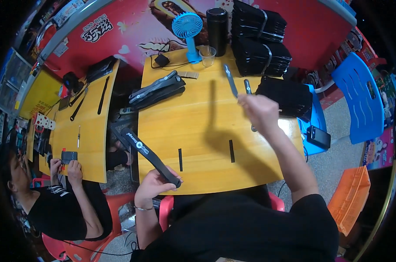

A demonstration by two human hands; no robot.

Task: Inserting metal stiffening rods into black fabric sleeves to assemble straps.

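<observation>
Grey strap (151, 158) sits pinched in left hand (154, 188); right hand (260, 111) clenches a slim strip (230, 81).

a broad stretch of bare wood crosses the middle of the table (193, 122), giving a hand room to pass between the strap pile (157, 90) at far left and 2 flat black strips (180, 160) on the near side; bare wood also parts those 2. at near left, the dark grey strap (147, 153) in the left hand (156, 187) slants over the edge. the right hand (260, 112) and its upright strap (229, 81) obstruct the right, beside a black stack (285, 97). the blue handheld fan (187, 26), plastic cup (207, 56), black bottle (217, 32) and banded black bundles (262, 56) wall off the far side.
</observation>
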